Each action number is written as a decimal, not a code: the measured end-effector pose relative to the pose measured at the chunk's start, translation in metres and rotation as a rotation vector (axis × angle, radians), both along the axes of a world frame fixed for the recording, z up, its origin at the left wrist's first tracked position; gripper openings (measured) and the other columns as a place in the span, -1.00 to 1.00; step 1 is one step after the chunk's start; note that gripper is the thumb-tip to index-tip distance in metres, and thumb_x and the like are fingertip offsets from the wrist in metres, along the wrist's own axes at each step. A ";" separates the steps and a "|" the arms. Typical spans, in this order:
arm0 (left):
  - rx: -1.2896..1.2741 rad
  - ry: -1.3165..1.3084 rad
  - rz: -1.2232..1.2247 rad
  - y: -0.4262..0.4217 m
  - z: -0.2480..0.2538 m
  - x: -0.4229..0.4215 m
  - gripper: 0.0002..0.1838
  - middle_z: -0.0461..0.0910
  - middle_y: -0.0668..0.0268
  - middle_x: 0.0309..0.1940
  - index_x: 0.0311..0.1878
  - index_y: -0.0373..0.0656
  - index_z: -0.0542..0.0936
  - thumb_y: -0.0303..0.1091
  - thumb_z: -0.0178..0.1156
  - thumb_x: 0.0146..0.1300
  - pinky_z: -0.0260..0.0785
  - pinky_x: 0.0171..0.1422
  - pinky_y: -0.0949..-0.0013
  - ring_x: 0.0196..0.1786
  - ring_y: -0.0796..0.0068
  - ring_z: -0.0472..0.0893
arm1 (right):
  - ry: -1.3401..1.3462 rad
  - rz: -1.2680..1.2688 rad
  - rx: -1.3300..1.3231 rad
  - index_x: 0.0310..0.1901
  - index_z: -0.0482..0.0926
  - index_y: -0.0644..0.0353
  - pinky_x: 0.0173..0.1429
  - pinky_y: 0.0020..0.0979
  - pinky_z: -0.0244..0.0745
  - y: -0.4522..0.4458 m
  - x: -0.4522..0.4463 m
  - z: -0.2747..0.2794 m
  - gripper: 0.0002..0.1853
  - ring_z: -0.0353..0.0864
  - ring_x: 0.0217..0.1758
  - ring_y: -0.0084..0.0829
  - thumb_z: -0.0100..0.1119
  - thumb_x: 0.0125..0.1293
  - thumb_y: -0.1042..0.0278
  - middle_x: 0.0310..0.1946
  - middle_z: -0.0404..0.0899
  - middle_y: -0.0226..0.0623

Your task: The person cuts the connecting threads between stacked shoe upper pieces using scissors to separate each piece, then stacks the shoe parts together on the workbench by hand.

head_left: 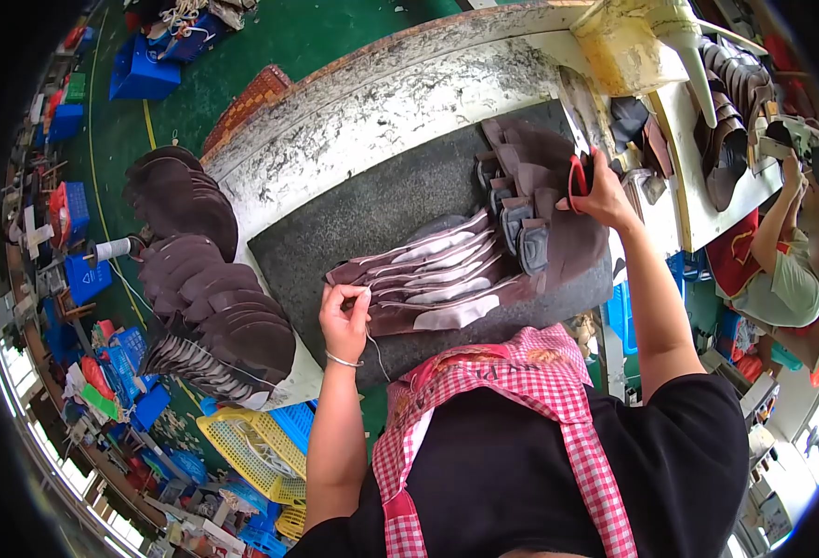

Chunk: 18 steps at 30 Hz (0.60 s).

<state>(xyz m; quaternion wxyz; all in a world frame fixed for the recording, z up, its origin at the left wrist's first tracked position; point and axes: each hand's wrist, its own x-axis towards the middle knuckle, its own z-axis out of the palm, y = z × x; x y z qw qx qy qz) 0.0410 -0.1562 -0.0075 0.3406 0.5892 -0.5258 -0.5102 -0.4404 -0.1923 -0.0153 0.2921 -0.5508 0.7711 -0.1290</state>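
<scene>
A row of brown shoe-upper pieces [428, 265] with pale grey inner patches lies overlapped on a dark board [326, 223]. My left hand [343, 321] is at the left end of this row, thumb and fingers pinched together. A thin white thread [378, 358] hangs beside it and seems to come from the pinch. My right hand [607, 193] is closed around red-handled scissors [578, 177], above the right end of the pieces. The scissor blades point away from me, toward the back of the bench. Dark grey padded parts [530, 244] show among the brown pieces.
Stacked brown pieces [214, 288] line the bench's left edge, near a thread spool [112, 249]. A yellow basket [251, 451] stands below left. A stained yellow container [623, 56] sits at the back right. Another person [786, 270] handles shoe parts at far right.
</scene>
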 end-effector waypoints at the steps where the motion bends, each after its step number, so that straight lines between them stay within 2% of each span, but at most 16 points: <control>1: -0.018 0.010 0.018 -0.003 0.000 -0.001 -0.93 0.41 0.38 -0.23 -0.28 -0.26 0.59 -0.51 0.31 0.29 0.41 -0.46 0.62 -0.45 0.71 0.50 | -0.042 -0.041 0.038 0.27 0.21 0.37 0.13 -0.19 0.46 -0.003 0.005 0.005 0.12 0.58 0.01 -0.06 0.73 -0.26 0.06 -0.10 0.56 0.06; 2: -0.036 0.019 0.037 -0.006 0.000 -0.003 -0.93 0.41 0.38 -0.23 -0.28 -0.26 0.59 -0.51 0.31 0.29 0.40 -0.47 0.62 -0.45 0.71 0.50 | -0.083 -0.081 0.077 0.24 0.23 0.37 0.15 -0.20 0.44 -0.006 0.007 0.007 0.08 0.56 0.02 -0.09 0.73 -0.24 0.07 -0.08 0.56 0.04; 3: -0.055 -0.015 0.043 -0.011 0.005 -0.001 -0.94 0.40 0.38 -0.22 -0.27 -0.26 0.59 -0.54 0.30 0.29 0.39 -0.45 0.61 -0.44 0.71 0.49 | -0.158 -0.102 0.118 0.14 0.30 0.31 0.16 -0.31 0.38 -0.005 0.002 -0.001 -0.04 0.50 -0.02 -0.26 0.73 -0.25 0.13 -0.13 0.52 -0.17; 6: -0.173 -0.003 0.071 -0.030 0.029 0.004 -0.95 0.39 0.36 -0.21 -0.24 -0.28 0.58 -0.59 0.26 0.29 0.40 -0.31 0.60 -0.35 0.68 0.51 | -0.308 -0.102 -0.028 0.09 0.32 0.25 0.03 -0.32 0.39 -0.007 0.010 0.008 -0.09 0.44 -0.13 -0.34 0.71 -0.22 0.07 -0.22 0.45 -0.21; 7: -0.201 -0.003 0.087 -0.038 0.041 0.006 -0.94 0.39 0.35 -0.20 -0.22 -0.29 0.57 -0.61 0.25 0.29 0.37 -0.27 0.61 -0.32 0.67 0.50 | -0.423 -0.126 -0.130 0.00 0.32 0.15 -0.06 -0.44 0.33 -0.016 0.019 0.019 -0.21 0.33 -0.20 -0.52 0.71 -0.18 0.20 -0.29 0.33 -0.39; 8: -0.233 -0.018 0.129 -0.045 0.045 0.012 -0.95 0.42 0.36 -0.23 -0.21 -0.27 0.58 -0.58 0.26 0.30 0.33 -0.35 0.62 -0.40 0.70 0.46 | -0.440 -0.075 -0.286 -0.04 0.31 0.09 -0.13 -0.53 0.27 -0.027 0.025 0.037 -0.26 0.25 -0.25 -0.61 0.71 -0.17 0.33 -0.33 0.24 -0.52; 10: -0.339 -0.054 0.186 -0.074 0.064 0.014 -0.98 0.48 0.37 -0.32 -0.23 -0.23 0.56 -0.52 0.21 0.35 0.23 -0.45 0.63 -0.49 0.74 0.36 | -0.456 0.007 -0.573 -0.03 0.31 0.10 -0.11 -0.53 0.28 -0.064 0.033 0.057 -0.27 0.28 -0.24 -0.61 0.69 -0.15 0.38 -0.32 0.26 -0.55; 12: -0.318 -0.028 0.260 -0.110 0.066 0.029 -0.95 0.49 0.42 -0.33 -0.21 -0.21 0.57 -0.45 0.22 0.37 0.18 -0.44 0.64 -0.49 0.76 0.34 | -0.528 -0.027 -0.669 -0.05 0.32 0.12 -0.08 -0.52 0.28 -0.109 0.037 0.056 -0.30 0.28 -0.21 -0.61 0.69 -0.12 0.33 -0.29 0.29 -0.54; 14: -0.255 0.037 0.304 -0.156 0.060 0.036 -0.90 0.52 0.52 -0.30 -0.14 -0.18 0.64 -0.42 0.30 0.33 0.18 -0.42 0.65 -0.41 0.78 0.39 | -0.413 -0.043 -0.639 -0.06 0.34 0.15 -0.05 -0.51 0.31 -0.157 0.046 0.049 -0.31 0.32 -0.19 -0.58 0.70 -0.09 0.26 -0.26 0.33 -0.49; 15: -0.205 -0.009 0.370 -0.175 0.053 0.035 -0.89 0.54 0.51 -0.17 -0.13 -0.17 0.66 -0.41 0.32 0.32 0.33 -0.32 0.62 -0.26 0.73 0.52 | -0.352 -0.029 -0.694 -0.07 0.39 0.19 -0.07 -0.48 0.36 -0.184 0.049 0.030 -0.33 0.38 -0.21 -0.53 0.69 -0.07 0.17 -0.28 0.41 -0.45; 16: -0.175 0.017 0.388 -0.190 0.037 0.044 -0.87 0.52 0.45 0.00 -0.12 -0.18 0.65 -0.40 0.34 0.31 0.52 -0.16 0.50 -0.09 0.61 0.61 | -0.314 0.024 -0.706 -0.05 0.43 0.22 -0.07 -0.41 0.43 -0.206 0.057 0.024 -0.33 0.46 -0.22 -0.47 0.68 -0.06 0.12 -0.28 0.50 -0.37; 17: -0.269 0.085 0.426 -0.200 0.012 0.053 -0.86 0.48 0.39 0.14 -0.13 -0.20 0.65 -0.41 0.34 0.30 0.62 -0.06 0.37 -0.02 0.50 0.64 | -0.106 0.010 -0.590 -0.02 0.46 0.25 -0.04 -0.33 0.48 -0.221 0.061 0.019 -0.34 0.51 -0.23 -0.39 0.64 -0.01 0.08 -0.27 0.56 -0.26; 18: -0.194 0.143 0.528 -0.199 0.007 0.052 -0.84 0.44 0.32 0.23 -0.10 -0.23 0.62 -0.45 0.33 0.29 0.65 -0.06 0.30 -0.01 0.44 0.64 | 0.041 0.015 -0.494 0.00 0.45 0.26 -0.03 -0.25 0.51 -0.229 0.068 0.019 -0.33 0.58 -0.22 -0.25 0.59 0.04 -0.01 -0.28 0.57 -0.16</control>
